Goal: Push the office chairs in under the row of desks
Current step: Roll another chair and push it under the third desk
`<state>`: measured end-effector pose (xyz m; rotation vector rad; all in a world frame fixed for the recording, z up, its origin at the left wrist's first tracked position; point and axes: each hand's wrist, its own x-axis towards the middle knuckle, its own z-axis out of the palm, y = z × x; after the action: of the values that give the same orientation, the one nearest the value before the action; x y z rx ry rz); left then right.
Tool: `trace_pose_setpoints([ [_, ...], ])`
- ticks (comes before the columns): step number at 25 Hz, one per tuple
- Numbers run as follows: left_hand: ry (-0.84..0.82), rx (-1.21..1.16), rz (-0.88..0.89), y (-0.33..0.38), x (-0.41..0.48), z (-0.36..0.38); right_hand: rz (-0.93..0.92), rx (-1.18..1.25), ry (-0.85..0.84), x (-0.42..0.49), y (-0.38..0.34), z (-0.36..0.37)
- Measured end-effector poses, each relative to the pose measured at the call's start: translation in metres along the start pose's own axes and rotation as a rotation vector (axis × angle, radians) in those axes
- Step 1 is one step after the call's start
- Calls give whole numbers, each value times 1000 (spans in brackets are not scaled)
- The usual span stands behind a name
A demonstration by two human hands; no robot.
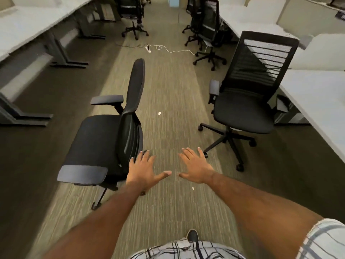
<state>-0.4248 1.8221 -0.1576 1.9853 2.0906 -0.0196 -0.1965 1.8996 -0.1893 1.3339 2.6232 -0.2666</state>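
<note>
The step in hand looks like the reach for the first chair. The padded chair (97, 144) stands out in the aisle, its seat facing the left row of desks (28, 25) and its backrest (133, 101) turned to the walkway, well apart from the desk legs (65, 58). The left hand (143, 169) is flat, fingers spread and holding nothing, its fingertips (147, 152) at the lower edge of that backrest; I cannot tell whether they touch it. The right hand (195, 168) hovers just to the right of the padded chair, over the carpet (168, 90), likewise spread and empty. The next move, I judge, calls for both palms on the backrest and a steady shove toward the desks, aimed between two desk legs so the armrests (107, 100) pass under the top. The chair is black, with a thick curved back, grey-topped armrests and a wheeled base (99, 199), so it should roll readily. Across the aisle from it, a mesh-backed chair (248, 109) sits turned away from its own desk (317, 94), also not pushed in.
</note>
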Motion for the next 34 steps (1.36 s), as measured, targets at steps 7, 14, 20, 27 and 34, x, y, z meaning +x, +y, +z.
trace_pose_setpoints([
  [7, 299, -95, 76, 50, 103, -91, -169, 48, 117, 121, 82, -99],
  [14, 542, -133, -153, -9, 194, -162, -312, 14, 156, 264, 97, -172],
  [20, 301, -236, -515, -48, 227, -147, -473, 13, 226, 369, 74, -231],
  [27, 248, -459, -684, -51, 229, -134, -755, 18, 246, 496, 43, -273],
  [34, 164, -484, -922, -36, 239, -143, -1084, -296, -45, 554, 29, -276],
])
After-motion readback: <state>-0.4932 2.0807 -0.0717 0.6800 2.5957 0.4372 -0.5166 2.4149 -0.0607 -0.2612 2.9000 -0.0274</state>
